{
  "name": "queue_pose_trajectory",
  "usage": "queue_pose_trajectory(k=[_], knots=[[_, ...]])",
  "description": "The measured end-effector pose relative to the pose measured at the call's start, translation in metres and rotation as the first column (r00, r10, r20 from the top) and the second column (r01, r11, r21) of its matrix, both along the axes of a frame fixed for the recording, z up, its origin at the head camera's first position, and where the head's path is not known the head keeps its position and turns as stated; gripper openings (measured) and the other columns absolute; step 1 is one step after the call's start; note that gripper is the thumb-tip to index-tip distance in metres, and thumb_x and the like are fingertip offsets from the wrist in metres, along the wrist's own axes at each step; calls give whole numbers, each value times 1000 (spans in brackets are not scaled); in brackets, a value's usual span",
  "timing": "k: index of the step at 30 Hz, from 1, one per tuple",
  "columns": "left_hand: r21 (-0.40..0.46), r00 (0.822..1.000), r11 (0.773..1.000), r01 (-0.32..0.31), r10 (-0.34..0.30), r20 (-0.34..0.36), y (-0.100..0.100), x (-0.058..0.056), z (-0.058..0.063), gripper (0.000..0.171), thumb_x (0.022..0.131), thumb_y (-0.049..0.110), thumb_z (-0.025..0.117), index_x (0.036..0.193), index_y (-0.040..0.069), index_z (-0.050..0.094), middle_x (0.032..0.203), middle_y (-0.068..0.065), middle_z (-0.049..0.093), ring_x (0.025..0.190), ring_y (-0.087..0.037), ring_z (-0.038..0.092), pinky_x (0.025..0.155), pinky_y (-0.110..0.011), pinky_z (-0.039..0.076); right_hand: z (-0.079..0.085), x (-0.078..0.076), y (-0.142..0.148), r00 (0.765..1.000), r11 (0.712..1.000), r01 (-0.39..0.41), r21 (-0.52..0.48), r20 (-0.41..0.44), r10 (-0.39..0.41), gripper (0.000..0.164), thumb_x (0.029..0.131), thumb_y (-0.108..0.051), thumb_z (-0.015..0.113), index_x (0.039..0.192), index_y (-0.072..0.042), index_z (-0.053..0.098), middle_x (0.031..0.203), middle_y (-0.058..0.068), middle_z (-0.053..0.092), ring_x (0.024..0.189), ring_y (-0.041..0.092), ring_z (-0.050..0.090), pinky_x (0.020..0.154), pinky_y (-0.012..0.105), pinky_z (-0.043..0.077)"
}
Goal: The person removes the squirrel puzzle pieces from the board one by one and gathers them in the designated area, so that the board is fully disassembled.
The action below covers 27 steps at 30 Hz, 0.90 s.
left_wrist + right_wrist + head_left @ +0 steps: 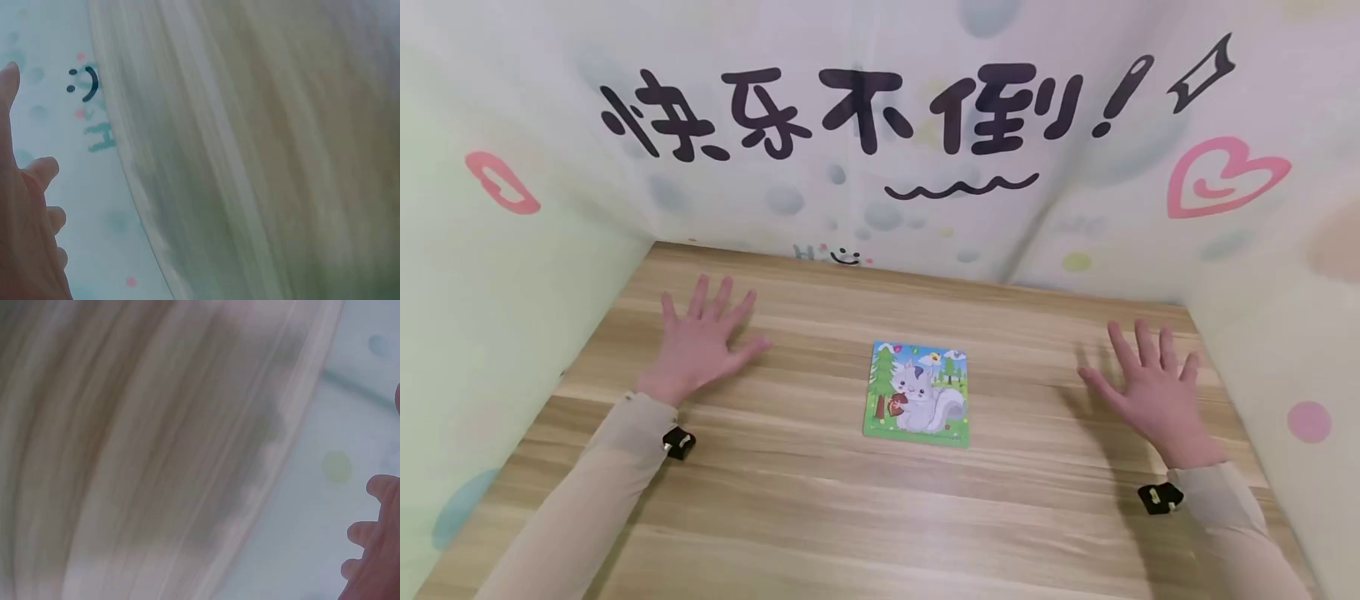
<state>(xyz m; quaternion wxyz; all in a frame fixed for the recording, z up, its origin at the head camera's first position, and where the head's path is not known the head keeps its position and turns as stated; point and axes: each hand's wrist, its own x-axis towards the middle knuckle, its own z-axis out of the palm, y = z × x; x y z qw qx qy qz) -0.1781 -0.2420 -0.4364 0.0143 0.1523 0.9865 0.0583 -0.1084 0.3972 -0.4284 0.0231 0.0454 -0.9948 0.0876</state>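
We see printed backdrop [730, 200] along far edge of wood-grain worktop [790, 517] | left hand [700, 350] fingers spread, near far-left corner | right hand [1157, 396] fingers spread, near far-right corner; we can't tell if palms touch down | squirrel picture board [917, 393] flat, about midway between left and right edges, apart from both hands

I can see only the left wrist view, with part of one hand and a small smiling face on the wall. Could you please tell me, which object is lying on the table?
Observer: A squirrel picture board lies flat on the wood-grain table.
Operator: Thank you. Is the right hand touching it?
Observer: No, the right hand is apart from it.
Operator: And is there any large writing?
Observer: Yes, large black Chinese characters are on the back wall.
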Motion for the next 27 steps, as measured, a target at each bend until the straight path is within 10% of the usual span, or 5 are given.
queue_pose_trajectory(k=[27], knots=[[31,995,994,101,-102,21,35,15,2,92,98,76,42,168,20,20,175,-14,-1,160,-39,-9,116,-77,-13,1,-6,-54,992,988,-124,-89,-46,120,90,98,-59,61,168,-18,21,170,30,13,155,54,7,117,79,5]])
